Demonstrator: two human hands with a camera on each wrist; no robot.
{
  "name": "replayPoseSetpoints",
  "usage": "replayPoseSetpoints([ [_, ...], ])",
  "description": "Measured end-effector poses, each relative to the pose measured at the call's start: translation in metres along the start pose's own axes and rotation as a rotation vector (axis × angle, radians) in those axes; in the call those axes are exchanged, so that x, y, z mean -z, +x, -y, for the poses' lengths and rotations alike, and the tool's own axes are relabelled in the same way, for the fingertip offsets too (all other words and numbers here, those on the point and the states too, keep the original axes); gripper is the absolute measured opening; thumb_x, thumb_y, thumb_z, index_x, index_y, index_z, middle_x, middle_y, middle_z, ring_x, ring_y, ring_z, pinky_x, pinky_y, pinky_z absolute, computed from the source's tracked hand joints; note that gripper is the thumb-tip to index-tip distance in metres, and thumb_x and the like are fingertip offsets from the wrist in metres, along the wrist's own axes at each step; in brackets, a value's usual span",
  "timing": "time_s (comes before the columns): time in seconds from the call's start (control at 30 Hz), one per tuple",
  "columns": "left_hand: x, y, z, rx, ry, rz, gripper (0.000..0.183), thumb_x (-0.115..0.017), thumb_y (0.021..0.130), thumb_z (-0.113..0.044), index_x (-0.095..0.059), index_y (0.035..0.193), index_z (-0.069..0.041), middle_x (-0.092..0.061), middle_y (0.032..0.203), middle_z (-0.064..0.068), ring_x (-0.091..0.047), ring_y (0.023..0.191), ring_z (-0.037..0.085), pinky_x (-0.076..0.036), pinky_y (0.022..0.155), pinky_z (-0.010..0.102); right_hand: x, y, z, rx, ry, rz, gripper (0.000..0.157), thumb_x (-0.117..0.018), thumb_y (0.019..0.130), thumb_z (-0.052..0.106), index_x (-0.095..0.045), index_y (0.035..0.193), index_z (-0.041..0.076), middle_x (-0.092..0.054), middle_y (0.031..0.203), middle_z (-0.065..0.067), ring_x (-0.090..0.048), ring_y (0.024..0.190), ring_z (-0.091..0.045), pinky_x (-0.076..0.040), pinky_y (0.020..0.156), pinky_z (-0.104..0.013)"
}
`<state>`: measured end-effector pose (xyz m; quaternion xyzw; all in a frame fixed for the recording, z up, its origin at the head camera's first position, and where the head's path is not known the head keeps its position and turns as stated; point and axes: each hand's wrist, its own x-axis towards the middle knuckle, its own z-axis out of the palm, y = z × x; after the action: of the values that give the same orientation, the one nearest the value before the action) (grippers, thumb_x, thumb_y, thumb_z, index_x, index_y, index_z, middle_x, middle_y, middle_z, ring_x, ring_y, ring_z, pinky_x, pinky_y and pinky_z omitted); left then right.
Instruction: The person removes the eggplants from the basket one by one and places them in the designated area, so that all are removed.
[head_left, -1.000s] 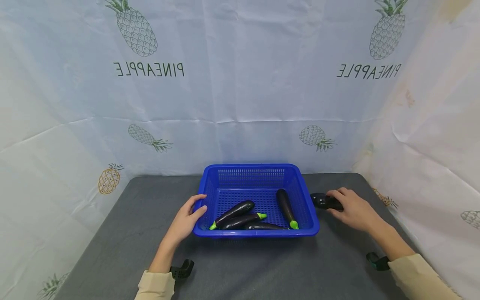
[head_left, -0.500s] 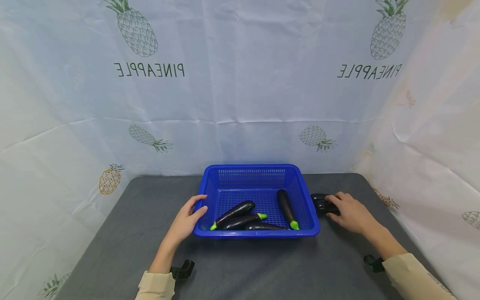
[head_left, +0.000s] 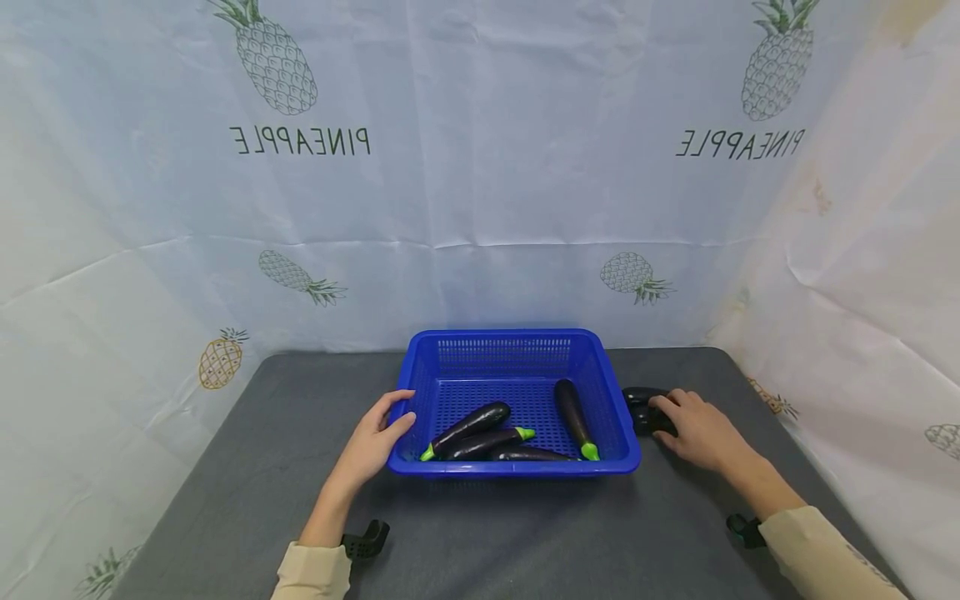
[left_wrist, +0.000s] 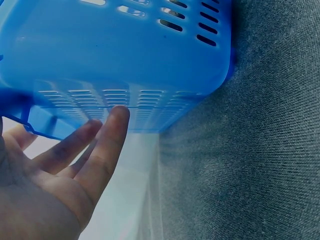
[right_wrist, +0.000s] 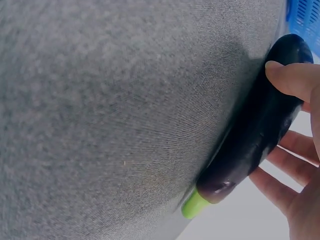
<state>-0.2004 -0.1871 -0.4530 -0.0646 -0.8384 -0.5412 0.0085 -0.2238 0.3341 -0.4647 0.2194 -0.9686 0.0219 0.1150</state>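
Note:
My left hand (head_left: 369, 437) holds the left rim of a blue plastic basket (head_left: 512, 467), thumb and index fingertips over the edge. In the left wrist view the other fingers (left_wrist: 102, 155) lie fairly straight against the basket's (left_wrist: 115, 55) slotted outer wall. To the right of the basket, my right hand (head_left: 701, 429) grips a dark eggplant (head_left: 651, 419) lying on the table. Seen from the right wrist, the thumb presses one side of this eggplant (right_wrist: 255, 127) and fingers touch the other; its green stem end points away from the basket. Another eggplant (head_left: 637, 393) lies just behind it, partly hidden.
Inside the basket lie several eggplants, among them one at the left (head_left: 468, 429) and one at the right (head_left: 573, 417). A dark grey cloth (head_left: 517, 533) covers the table. White pineapple-print sheets (head_left: 510, 183) hang behind and at both sides.
My right hand has shifted slightly left and toward me with its eggplant, and more of the eggplant behind shows. The left hand and the basket have stayed put.

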Motion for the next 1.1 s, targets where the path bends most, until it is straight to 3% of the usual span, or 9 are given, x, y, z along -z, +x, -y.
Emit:
replayPoseSetpoints([
  [0.27, -0.001, 0.000, 0.000, 0.009, -0.012, 0.001, 0.043, -0.059, 0.105, -0.023, -0.051, 0.145, -0.011, -0.042, 0.155, 0.022, -0.043, 0.141, 0.044, -0.038, 0.109, 0.062, 0.006, -0.001, 0.002, -0.027, 0.030, 0.011, 0.048, -0.084, 0.084, 0.023, -0.065, 0.123, 0.003, -0.062, 0.108, -0.017, -0.061, 0.101, -0.041, -0.053, 0.080, -0.058],
  [0.6, 0.000, 0.001, 0.000, 0.003, -0.011, 0.008, 0.044, -0.058, 0.105, -0.025, -0.050, 0.146, -0.011, -0.042, 0.155, 0.023, -0.044, 0.140, 0.044, -0.040, 0.108, 0.062, 0.035, 0.006, 0.010, -0.043, 0.114, -0.001, 0.041, -0.079, 0.089, 0.019, -0.065, 0.125, 0.003, -0.063, 0.115, -0.018, -0.059, 0.106, -0.042, -0.051, 0.080, -0.059],
  [1.1, 0.001, 0.001, 0.000, -0.016, -0.016, 0.012, 0.043, -0.058, 0.106, -0.025, -0.050, 0.145, -0.009, -0.041, 0.155, 0.024, -0.044, 0.139, 0.045, -0.039, 0.108, 0.062, 0.077, 0.019, 0.034, -0.004, 0.109, -0.136, 0.030, -0.077, 0.090, 0.014, -0.069, 0.115, 0.001, -0.065, 0.110, -0.016, -0.062, 0.100, -0.038, -0.053, 0.078, -0.055],
])
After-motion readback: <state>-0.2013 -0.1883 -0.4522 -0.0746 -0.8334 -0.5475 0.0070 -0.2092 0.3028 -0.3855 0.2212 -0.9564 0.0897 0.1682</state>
